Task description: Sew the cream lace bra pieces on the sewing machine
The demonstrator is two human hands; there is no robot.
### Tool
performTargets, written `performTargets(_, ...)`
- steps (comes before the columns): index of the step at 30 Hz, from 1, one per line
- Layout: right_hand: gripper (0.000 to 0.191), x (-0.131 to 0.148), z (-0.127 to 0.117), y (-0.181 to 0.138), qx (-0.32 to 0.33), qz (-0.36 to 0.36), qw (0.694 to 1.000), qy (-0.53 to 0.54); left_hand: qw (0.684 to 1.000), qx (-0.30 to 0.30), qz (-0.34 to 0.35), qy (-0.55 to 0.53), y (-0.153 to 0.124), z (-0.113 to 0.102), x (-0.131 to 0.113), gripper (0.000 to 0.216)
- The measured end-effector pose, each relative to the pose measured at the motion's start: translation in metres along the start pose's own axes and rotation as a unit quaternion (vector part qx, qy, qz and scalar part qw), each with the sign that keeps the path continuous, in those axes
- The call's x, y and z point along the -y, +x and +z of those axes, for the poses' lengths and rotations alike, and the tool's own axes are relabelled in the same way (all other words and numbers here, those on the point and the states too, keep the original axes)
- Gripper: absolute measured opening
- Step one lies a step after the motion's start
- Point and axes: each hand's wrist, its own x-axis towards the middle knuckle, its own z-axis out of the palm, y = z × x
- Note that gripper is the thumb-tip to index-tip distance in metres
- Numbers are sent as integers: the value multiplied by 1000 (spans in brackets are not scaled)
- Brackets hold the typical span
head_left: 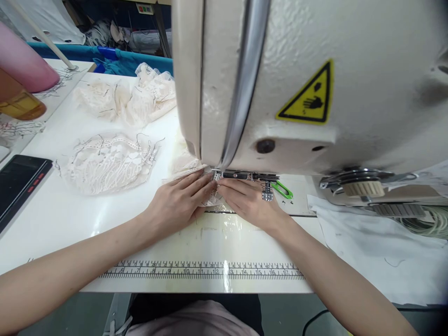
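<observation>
A strip of pale lace fabric (212,198) lies under the presser foot (217,173) of a sewing machine (301,56). From the left, my left hand (178,198) presses the lace, its fingers close together and the tips beside the foot. My right hand (250,200) is on the other side, fingertips together on the lace's right edge. Both hands are closed on the fabric, and their thumbs are mostly hidden. More of the lace runs back behind my left fingers. The needle's point cannot be made out.
Left of my hands lie a lace piece (112,163) and a lace heap (140,95) with loose threads. A black phone-like device (21,184) and thread cones (30,60) stand farther left. Green thread snips (282,190) and white cloth (364,252) are right. A printed ruler (203,270) edges the table.
</observation>
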Motion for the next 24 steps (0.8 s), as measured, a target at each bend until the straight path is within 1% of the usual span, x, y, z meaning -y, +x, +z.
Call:
performTargets(2, 18, 2, -3, 0, -12, 17, 1000, -20, 1000, 2, -3, -1, 0, 1, 0, 37)
performTargets(6, 18, 2, -4, -2, -33, 26, 998, -52, 1000, 18, -17, -9, 1, 0, -1, 36)
performTargets(12, 21, 1, -2, -1, -12, 63, 998, -14, 1000, 17, -15, -1, 5, 0, -1, 34)
performTargets(18, 16, 4, -11, 3, -10, 72, 996, -56, 1000, 19, -20, -4, 6, 2, 0, 35)
performTargets(22, 20, -2, -1, 2, -20, 76, 996, -30, 999, 18, -34, -12, 6, 3, 2, 35)
performTargets(24, 22, -6, 8, -1, -36, 78, 996, -9, 1000, 5, -16, -11, 6, 4, 3, 34)
